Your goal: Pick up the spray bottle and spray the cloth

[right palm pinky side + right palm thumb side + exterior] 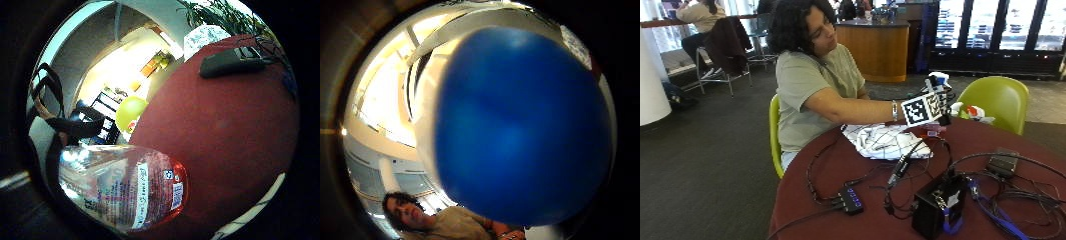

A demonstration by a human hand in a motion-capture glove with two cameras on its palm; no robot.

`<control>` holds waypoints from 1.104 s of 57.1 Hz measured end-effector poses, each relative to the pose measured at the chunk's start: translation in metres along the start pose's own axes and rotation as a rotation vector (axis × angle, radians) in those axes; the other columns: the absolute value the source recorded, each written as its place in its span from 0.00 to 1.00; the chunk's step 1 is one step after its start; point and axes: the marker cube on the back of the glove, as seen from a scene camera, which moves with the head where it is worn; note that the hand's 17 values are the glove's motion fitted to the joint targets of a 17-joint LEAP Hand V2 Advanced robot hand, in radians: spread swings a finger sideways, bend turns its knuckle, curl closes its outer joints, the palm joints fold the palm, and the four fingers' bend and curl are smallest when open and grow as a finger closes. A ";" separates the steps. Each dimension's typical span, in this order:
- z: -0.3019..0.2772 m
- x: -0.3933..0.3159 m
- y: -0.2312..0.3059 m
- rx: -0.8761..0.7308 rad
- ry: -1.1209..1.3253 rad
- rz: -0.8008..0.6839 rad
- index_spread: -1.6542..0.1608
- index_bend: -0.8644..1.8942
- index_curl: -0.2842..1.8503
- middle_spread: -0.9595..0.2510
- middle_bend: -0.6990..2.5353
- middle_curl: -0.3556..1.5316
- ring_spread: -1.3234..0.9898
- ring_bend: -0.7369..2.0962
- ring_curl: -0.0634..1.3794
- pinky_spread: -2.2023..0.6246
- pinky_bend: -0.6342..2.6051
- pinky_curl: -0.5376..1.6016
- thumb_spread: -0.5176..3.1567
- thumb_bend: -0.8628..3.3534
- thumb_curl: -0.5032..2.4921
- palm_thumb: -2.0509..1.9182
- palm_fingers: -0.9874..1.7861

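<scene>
Spreading across most of the outside view, the round dark-red worktop (840, 200) carries everything, largest first: the white cloth (885, 141) with thin dark lines lies bunched at the far edge just in front of the seated person, and nearer the camera sit a black box (936, 207) and a small hub (850, 199) among trailing cables. Above and just right of the cloth, the gloved right hand (937, 100) is raised off the worktop with the bottle (125, 192) in it; the little-finger palm view shows a clear, labelled body close against the palm with the red worktop beyond its base, and the thumb-side view is almost filled by a blue rounded part, apparently the sprayer head (520, 130). The fingers themselves are hidden behind the marker in the outside view, so whether they wrap the bottle or press a trigger cannot be told for certain, though the bottle does appear carried. Its long axis looks roughly upright. The cloth lies down and to the left of the hand, near it, so the spraying likely turns on aiming the nozzle down-left at the cloth; which way the nozzle points now is not visible.
</scene>
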 end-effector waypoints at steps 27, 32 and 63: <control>-0.057 -0.001 0.047 -0.398 0.537 0.229 0.74 0.33 0.33 0.76 0.31 0.41 0.53 0.40 0.33 0.83 0.28 0.42 0.37 0.19 0.35 0.67 0.53; -0.082 -0.019 0.056 -0.426 0.720 0.231 0.73 0.34 0.30 0.77 0.30 0.40 0.54 0.39 0.31 0.85 0.29 0.42 0.38 0.19 0.34 0.66 0.49; -0.144 -0.125 0.160 -0.522 1.143 0.170 0.69 0.38 0.28 0.76 0.27 0.36 0.54 0.34 0.26 0.86 0.28 0.41 0.41 0.20 0.30 0.66 0.45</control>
